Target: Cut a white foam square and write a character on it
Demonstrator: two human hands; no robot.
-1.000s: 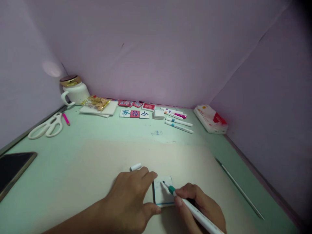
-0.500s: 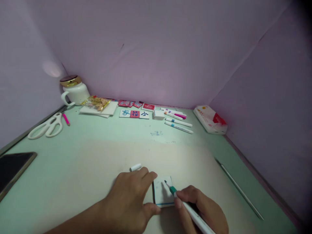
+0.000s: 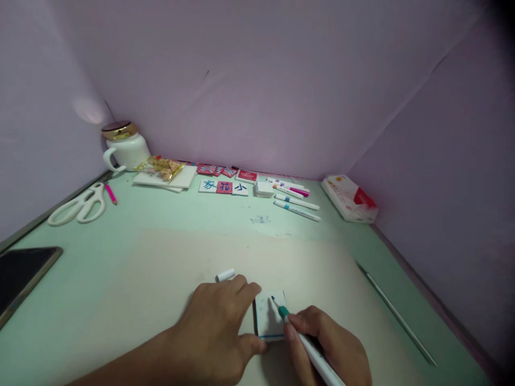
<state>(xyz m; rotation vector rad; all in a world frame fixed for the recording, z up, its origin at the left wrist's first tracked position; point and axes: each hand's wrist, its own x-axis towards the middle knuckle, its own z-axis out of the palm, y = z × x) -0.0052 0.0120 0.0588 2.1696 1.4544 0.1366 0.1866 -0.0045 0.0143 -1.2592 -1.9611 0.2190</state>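
A small white square card (image 3: 266, 319) with blue along its lower edge and faint marks lies on the table in front of me. My left hand (image 3: 225, 321) steadies it, thumb at the near left corner and index finger at the far left corner. Between the fingers of my right hand (image 3: 328, 346) is a white marker pen (image 3: 317, 359) with a green collar. Its dark tip is over the card's upper part; whether it touches I cannot tell. Just beyond my left hand lies a white pen cap (image 3: 225, 275).
Along the back stand a lidded white mug (image 3: 129, 153), a gold snack packet (image 3: 163, 168), lettered cards (image 3: 223, 187), a white card stack (image 3: 264, 188), several markers (image 3: 298, 202) and a tissue pack (image 3: 348, 198). Scissors (image 3: 78, 206) and a phone (image 3: 24, 279) lie left, a thin rod (image 3: 398, 313) right.
My right hand and the marker have shifted slightly left and the tip a little up over the card. My left hand keeps its place on the card; the whole view has moved slightly.
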